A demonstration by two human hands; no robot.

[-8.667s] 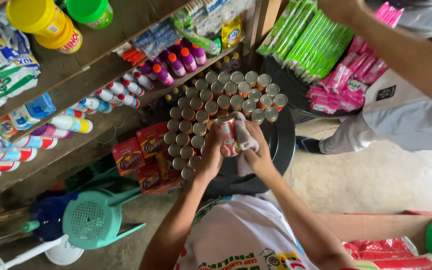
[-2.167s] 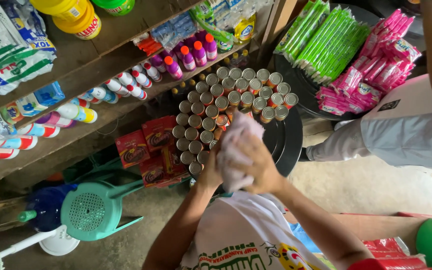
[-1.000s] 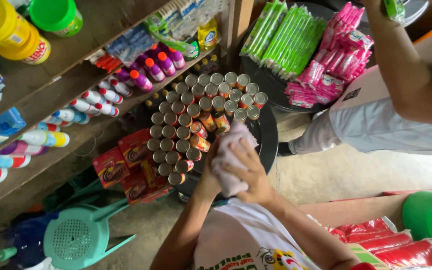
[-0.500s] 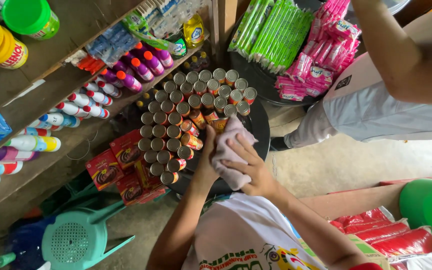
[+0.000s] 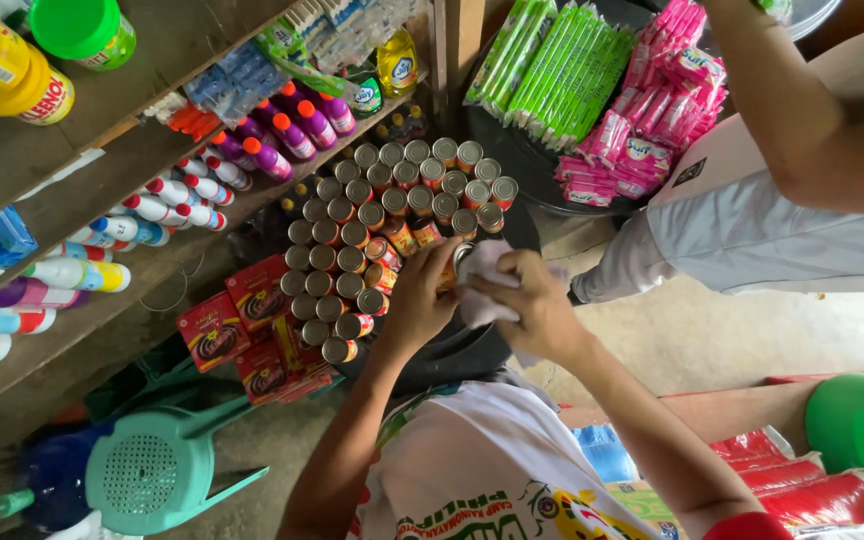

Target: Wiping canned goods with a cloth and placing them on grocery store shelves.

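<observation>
A small round metal can (image 5: 455, 262) sits gripped in the left hand (image 5: 420, 300), lid end pointing toward the right hand (image 5: 532, 305), which presses a bunched white cloth (image 5: 487, 290) against it, just right of the stacked tins (image 5: 372, 240).

A soft, matt white cloth (image 5: 487, 290) is bunched over a shiny metal can (image 5: 460, 256). The stacked cans (image 5: 392, 215) beside it have dull silver metal lids and glossy paper labels. The shelf (image 5: 102, 190) is rough, bare wood. Bottles (image 5: 182, 190) on it are smooth, glossy plastic. Green packets (image 5: 552, 70) are shiny film. A teal stool (image 5: 152, 470) is matt moulded plastic. The floor (image 5: 692, 340) is rough concrete.
</observation>
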